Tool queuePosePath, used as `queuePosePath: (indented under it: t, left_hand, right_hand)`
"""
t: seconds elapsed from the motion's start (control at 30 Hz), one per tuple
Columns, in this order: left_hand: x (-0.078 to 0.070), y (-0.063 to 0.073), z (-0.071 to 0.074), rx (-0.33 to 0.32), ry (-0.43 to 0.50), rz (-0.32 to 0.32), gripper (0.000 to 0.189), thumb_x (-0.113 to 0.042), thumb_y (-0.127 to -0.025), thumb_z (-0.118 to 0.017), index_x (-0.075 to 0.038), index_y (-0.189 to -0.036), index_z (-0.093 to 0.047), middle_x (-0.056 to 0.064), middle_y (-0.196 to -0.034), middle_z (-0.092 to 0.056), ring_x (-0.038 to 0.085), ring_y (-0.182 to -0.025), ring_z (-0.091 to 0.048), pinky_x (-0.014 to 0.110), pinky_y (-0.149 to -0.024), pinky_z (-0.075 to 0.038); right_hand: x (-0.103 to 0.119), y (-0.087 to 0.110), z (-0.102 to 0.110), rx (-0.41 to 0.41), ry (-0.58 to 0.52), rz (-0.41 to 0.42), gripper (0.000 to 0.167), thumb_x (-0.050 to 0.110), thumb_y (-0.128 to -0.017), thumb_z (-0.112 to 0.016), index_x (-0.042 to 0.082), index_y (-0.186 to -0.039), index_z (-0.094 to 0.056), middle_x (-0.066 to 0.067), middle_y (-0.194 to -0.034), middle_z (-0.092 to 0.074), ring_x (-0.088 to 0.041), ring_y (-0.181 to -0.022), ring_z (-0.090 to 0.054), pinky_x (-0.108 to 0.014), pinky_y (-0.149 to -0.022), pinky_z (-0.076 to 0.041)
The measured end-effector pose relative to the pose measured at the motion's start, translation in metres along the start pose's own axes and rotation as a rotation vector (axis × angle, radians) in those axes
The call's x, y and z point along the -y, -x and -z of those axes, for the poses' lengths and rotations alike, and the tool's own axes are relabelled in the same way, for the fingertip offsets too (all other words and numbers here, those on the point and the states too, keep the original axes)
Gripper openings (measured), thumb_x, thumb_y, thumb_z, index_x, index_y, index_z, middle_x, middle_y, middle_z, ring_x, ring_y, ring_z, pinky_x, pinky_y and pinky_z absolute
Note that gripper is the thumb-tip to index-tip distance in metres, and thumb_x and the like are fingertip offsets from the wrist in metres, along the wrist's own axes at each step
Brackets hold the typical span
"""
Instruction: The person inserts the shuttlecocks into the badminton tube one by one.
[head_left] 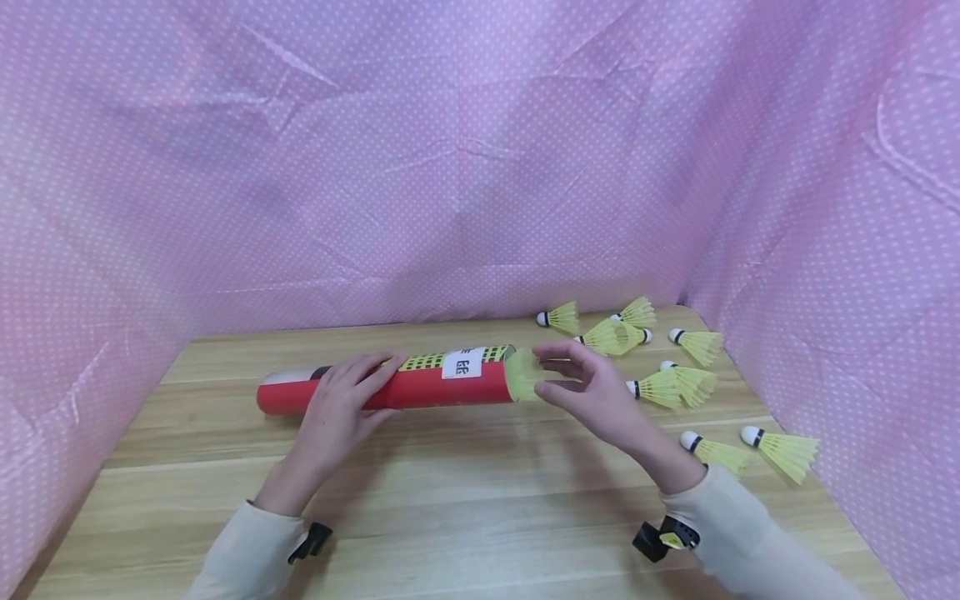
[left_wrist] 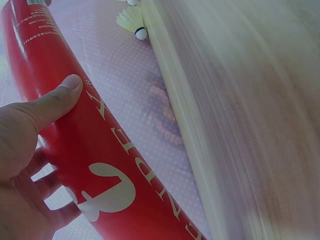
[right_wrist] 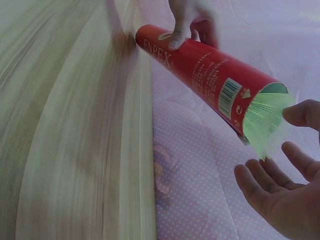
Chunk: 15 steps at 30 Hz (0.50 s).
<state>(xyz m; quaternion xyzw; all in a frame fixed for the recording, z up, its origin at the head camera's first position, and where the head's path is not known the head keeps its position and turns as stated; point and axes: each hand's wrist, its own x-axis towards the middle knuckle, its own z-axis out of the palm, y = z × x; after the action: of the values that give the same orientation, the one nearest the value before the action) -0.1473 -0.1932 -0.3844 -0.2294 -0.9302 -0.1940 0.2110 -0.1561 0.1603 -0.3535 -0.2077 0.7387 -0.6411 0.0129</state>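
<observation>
A red shuttlecock tube [head_left: 442, 387] lies sideways above the table, its open end to the right. My left hand [head_left: 337, 408] grips it around the middle; in the left wrist view the thumb [left_wrist: 55, 102] lies across the printed red side. A yellow shuttlecock [right_wrist: 265, 117] sits in the tube's mouth with its skirt sticking out and its head hidden inside. Around that skirt, my right hand [head_left: 596, 392] has its thumb and fingers spread apart, with the thumb [right_wrist: 302, 114] at the skirt's edge. Whether the fingertips touch the skirt I cannot tell.
Several loose yellow shuttlecocks lie on the right of the wooden table [head_left: 450, 517], among them one at the back [head_left: 558, 317] and one near the right edge [head_left: 783, 450]. Another [head_left: 712, 451] lies close to my right forearm. Pink dotted cloth [head_left: 465, 167] hangs behind and at both sides.
</observation>
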Motion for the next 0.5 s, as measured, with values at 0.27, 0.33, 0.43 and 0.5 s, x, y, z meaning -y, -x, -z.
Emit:
queuePosePath:
  t: [0.27, 0.33, 0.43, 0.5]
  left_hand:
    - [0.0019, -0.0001, 0.0000, -0.011, 0.002, -0.006, 0.095, -0.014, -0.065, -0.096, -0.025, -0.149, -0.052, 0.009, -0.141, -0.055, 0.033, -0.128, -0.049, 0.059, -0.103, -0.039]
    - [0.0029, -0.0001, -0.0008, -0.010, 0.000, -0.003, 0.096, -0.014, -0.065, -0.096, -0.025, -0.149, -0.051, 0.008, -0.141, -0.055, 0.033, -0.128, -0.049, 0.060, -0.103, -0.040]
    - [0.0038, 0.0000, -0.0014, -0.007, -0.002, 0.003, 0.097, -0.015, -0.065, -0.097, -0.027, -0.150, -0.051, 0.007, -0.140, -0.054, 0.032, -0.128, -0.049, 0.059, -0.103, -0.040]
    - [0.0044, 0.0002, -0.0018, -0.006, -0.003, 0.002, 0.097, -0.015, -0.065, -0.097, -0.027, -0.150, -0.051, 0.007, -0.140, -0.055, 0.031, -0.127, -0.049, 0.059, -0.103, -0.040]
  right_hand:
    - [0.0009, 0.0021, -0.0034, -0.021, 0.103, 0.089, 0.059, 0.004, -0.083, -0.082, 0.007, -0.137, -0.058, -0.004, -0.138, -0.056, -0.022, -0.126, -0.054, -0.040, -0.101, -0.049]
    - [0.0017, 0.0031, -0.0048, -0.016, 0.127, 0.091, 0.062, 0.008, -0.082, -0.085, 0.011, -0.138, -0.059, -0.001, -0.137, -0.056, -0.022, -0.123, -0.054, -0.039, -0.100, -0.050]
    - [0.0028, 0.0036, -0.0066, -0.004, 0.155, 0.082, 0.063, 0.012, -0.081, -0.086, 0.014, -0.138, -0.060, -0.001, -0.136, -0.057, -0.022, -0.122, -0.055, -0.039, -0.099, -0.050]
    - [0.0028, 0.0029, -0.0078, 0.001, 0.162, 0.077, 0.062, 0.013, -0.081, -0.086, 0.013, -0.138, -0.060, -0.004, -0.136, -0.057, -0.023, -0.121, -0.055, -0.039, -0.099, -0.050]
